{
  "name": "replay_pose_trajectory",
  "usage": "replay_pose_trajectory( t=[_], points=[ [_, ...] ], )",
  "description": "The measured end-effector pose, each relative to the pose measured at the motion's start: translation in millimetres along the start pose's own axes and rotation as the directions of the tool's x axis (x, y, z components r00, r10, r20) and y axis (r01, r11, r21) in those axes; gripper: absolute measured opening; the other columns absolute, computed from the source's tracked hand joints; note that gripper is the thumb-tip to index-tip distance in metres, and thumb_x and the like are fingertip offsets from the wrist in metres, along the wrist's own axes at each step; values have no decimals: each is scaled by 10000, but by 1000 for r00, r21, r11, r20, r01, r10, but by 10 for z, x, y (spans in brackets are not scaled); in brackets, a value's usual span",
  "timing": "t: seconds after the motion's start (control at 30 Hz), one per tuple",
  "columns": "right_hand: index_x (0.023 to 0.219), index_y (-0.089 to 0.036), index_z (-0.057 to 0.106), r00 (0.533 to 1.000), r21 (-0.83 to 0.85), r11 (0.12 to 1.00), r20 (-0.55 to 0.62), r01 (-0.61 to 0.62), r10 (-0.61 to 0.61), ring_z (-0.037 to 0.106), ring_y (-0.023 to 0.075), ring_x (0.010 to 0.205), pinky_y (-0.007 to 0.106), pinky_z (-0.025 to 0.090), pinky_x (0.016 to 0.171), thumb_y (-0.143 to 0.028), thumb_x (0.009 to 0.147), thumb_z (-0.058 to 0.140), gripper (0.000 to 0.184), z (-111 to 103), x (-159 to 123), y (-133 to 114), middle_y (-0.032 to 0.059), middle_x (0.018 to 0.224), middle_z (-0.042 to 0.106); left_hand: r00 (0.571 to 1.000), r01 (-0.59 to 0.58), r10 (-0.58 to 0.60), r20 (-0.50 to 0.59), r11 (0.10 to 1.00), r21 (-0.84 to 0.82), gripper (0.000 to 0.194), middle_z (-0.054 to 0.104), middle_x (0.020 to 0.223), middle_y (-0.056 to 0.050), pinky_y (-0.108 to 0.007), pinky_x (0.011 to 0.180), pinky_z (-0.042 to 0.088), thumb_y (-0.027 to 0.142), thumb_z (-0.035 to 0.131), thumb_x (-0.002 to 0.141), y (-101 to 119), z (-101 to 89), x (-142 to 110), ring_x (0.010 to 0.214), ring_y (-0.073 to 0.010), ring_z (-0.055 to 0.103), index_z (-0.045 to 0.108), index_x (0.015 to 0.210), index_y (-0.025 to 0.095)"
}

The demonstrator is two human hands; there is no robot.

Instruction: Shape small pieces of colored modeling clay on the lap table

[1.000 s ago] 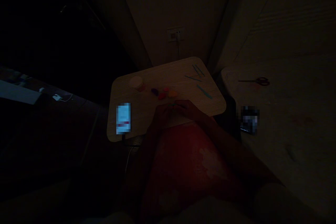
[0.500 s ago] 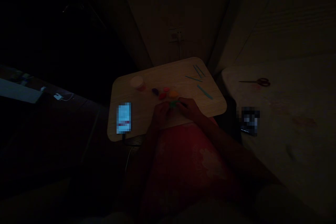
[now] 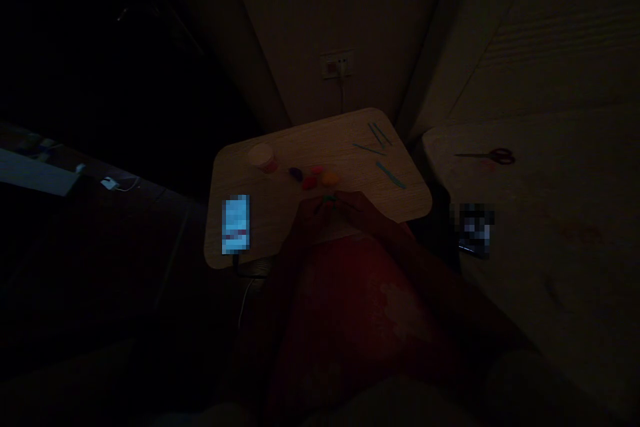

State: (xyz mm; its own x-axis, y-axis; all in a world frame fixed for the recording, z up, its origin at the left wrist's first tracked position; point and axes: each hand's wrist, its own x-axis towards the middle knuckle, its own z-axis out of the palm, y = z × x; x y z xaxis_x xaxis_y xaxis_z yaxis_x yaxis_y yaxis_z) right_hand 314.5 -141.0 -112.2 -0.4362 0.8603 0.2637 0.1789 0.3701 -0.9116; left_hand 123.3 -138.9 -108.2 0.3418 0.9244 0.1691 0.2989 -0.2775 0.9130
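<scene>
The room is very dark. My left hand (image 3: 306, 220) and my right hand (image 3: 361, 208) meet over the near edge of a small wooden table (image 3: 280, 200). Both are closed round a small green lump (image 3: 329, 199) pinched between the fingertips. Just beyond them lie several small coloured lumps: purple (image 3: 295, 173), red (image 3: 309, 182) and orange (image 3: 329, 178). A round pale tub (image 3: 261, 157) stands at the table's far left.
A lit phone (image 3: 235, 224) lies at the table's near left with a cable hanging below. Thin teal tools (image 3: 380, 140) lie at the far right. To the right, a bed holds scissors (image 3: 493, 155) and a dark device (image 3: 473, 229). A wall socket (image 3: 336, 65) is behind.
My hands have stayed at the table's near edge, shifting slightly as the fingers work the green lump. Nothing else on the table has moved.
</scene>
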Motion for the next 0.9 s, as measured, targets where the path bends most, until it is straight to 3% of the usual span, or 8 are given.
replay_pose_trajectory(
  t=[0.17, 0.33, 0.47, 0.7, 0.9],
  points=[
    [814, -209, 551, 998, -31, 999, 60, 33, -31, 498, 148, 699, 285, 390, 693, -498, 1037, 432, 384, 18, 21, 2, 1, 766, 602, 999, 13, -11, -35, 999, 35, 561, 440, 538, 30, -277, 521, 288, 591, 517, 986, -1, -26, 16, 519, -109, 367, 491, 596, 188],
    [756, -211, 515, 998, -99, 995, -58, 2, -8, 474, 145, 670, 283, 349, 659, -500, 1023, 456, 398, 49, 44, -1, -2, 706, 577, 998, -27, 29, -48, 998, 53, 573, 555, 608, -11, -282, 553, 361, 662, 517, 962, -22, 1, 40, 578, -138, 454, 584, 658, 180],
    [721, -206, 508, 994, -95, 995, -105, -30, 20, 461, 135, 648, 279, 337, 644, -476, 1002, 481, 390, 46, 47, 24, -10, 686, 555, 998, 34, -39, -47, 994, -102, 627, 598, 638, -39, -300, 553, 411, 740, 484, 941, -82, -4, 13, 605, -167, 518, 647, 702, 184],
    [736, -212, 525, 994, -82, 997, -110, -9, 0, 454, 143, 659, 278, 363, 657, -489, 1011, 457, 396, 41, 47, 36, -3, 698, 559, 998, 54, -60, -33, 985, -163, 676, 643, 642, -59, -308, 561, 455, 811, 553, 856, -73, -40, 34, 596, -171, 548, 672, 674, 171],
    [804, -215, 550, 999, -98, 995, -37, 32, -35, 513, 161, 685, 298, 390, 688, -490, 1037, 416, 385, 48, 19, 35, 24, 770, 615, 999, 17, -14, 41, 996, -84, 556, 579, 617, 0, -257, 547, 390, 708, 707, 802, 9, -43, 32, 582, -129, 482, 651, 688, 166]
  ],
)
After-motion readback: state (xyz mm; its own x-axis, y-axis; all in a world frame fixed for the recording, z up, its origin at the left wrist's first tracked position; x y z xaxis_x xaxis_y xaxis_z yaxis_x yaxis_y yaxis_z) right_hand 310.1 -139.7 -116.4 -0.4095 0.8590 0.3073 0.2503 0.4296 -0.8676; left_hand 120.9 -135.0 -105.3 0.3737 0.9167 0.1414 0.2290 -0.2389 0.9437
